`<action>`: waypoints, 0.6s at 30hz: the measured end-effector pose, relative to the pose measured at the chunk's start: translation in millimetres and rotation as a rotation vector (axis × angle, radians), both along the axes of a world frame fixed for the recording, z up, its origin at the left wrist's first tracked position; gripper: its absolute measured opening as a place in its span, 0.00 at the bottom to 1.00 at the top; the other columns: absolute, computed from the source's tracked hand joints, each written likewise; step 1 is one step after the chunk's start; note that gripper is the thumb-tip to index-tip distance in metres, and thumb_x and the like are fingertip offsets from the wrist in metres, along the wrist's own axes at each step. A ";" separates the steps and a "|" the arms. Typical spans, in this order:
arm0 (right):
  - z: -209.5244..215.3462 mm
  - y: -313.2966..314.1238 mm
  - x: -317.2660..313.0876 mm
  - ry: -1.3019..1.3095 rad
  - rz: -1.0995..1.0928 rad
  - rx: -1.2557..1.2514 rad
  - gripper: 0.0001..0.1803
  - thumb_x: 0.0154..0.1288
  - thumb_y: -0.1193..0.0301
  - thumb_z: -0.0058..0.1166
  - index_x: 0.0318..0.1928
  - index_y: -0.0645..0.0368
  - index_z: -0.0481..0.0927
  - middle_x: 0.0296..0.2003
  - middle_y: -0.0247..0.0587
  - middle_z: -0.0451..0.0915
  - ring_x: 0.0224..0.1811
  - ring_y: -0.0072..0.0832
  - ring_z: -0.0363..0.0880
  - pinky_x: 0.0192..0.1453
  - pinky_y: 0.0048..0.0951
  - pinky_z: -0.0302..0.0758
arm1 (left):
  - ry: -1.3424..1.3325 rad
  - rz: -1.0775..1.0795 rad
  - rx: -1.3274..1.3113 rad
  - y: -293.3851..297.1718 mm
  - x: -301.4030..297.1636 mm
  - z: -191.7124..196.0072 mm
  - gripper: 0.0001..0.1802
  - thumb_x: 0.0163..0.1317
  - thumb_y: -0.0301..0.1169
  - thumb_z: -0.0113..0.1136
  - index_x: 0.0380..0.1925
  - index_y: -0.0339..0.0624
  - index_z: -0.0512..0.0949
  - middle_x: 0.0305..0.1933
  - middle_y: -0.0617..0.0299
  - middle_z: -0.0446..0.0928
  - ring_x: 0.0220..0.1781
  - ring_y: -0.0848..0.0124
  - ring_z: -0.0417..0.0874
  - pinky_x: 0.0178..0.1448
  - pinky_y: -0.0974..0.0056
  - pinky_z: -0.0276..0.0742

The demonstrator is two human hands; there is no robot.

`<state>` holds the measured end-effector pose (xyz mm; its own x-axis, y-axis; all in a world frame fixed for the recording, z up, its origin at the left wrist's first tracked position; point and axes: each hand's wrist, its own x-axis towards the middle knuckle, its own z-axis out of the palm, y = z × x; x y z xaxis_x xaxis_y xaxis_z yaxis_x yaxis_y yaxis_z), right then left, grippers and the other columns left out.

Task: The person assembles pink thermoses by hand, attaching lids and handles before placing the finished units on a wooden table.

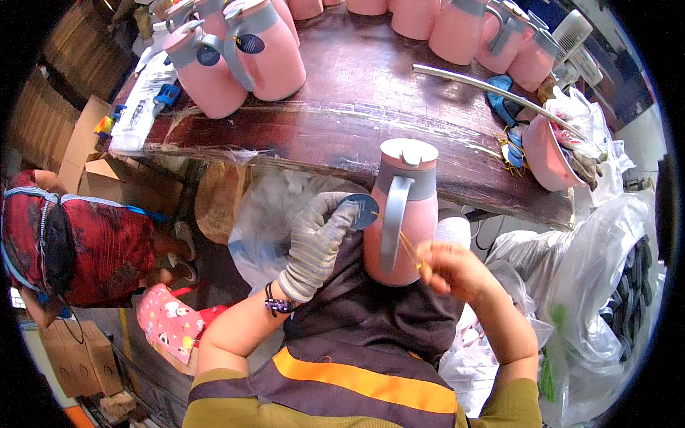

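Observation:
A pink vacuum jug (417,208) with a grey neck, grey handle and pale lid stands upright over my lap, by the table's near edge. Left of its handle, my left hand (315,246), in a striped knit glove, pinches a round dark hang tag (362,211). A thin yellow cord (407,245) runs across the handle to my bare right hand (449,267). The fingers of that hand are closed on the cord, close to the jug's lower right side. Neither hand is on the jug's lid.
Tagged pink jugs (267,64) stand on the dark wooden table (357,85), with more along its far side. A pink bowl (548,153), a pale strip (471,80) and blue tags lie right. Plastic bags (585,250) fill the right. Another person (85,242) is at left, near cartons (82,357).

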<state>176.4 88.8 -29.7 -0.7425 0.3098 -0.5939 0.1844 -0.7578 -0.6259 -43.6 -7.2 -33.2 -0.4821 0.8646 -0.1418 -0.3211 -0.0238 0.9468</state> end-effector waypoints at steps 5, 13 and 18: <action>14.0 -0.4 11.9 0.277 0.300 0.010 0.15 0.66 0.69 0.52 0.52 0.61 0.75 0.21 0.33 0.77 0.15 0.14 0.68 0.17 0.15 0.60 | 0.135 -0.123 0.029 -3.2 1.7 -16.2 0.10 0.65 0.31 0.57 0.42 0.37 0.77 0.40 0.66 0.79 0.40 0.81 0.76 0.45 0.74 0.73; 47.3 18.8 -69.1 -0.100 0.141 1.248 0.23 0.60 0.62 0.59 0.56 0.52 0.75 0.17 0.35 0.73 0.19 0.26 0.75 0.24 0.27 0.70 | 0.404 -0.118 0.142 17.0 -3.8 3.2 0.10 0.65 0.28 0.58 0.43 0.36 0.77 0.38 0.66 0.79 0.38 0.81 0.77 0.42 0.74 0.75; 50.0 18.6 -77.4 -0.235 0.192 1.789 0.14 0.54 0.65 0.61 0.40 0.54 0.77 0.26 0.43 0.79 0.32 0.43 0.81 0.33 0.40 0.76 | 0.453 -0.160 0.117 10.6 -4.7 22.9 0.12 0.64 0.32 0.58 0.44 0.37 0.77 0.42 0.62 0.79 0.44 0.75 0.77 0.51 0.68 0.74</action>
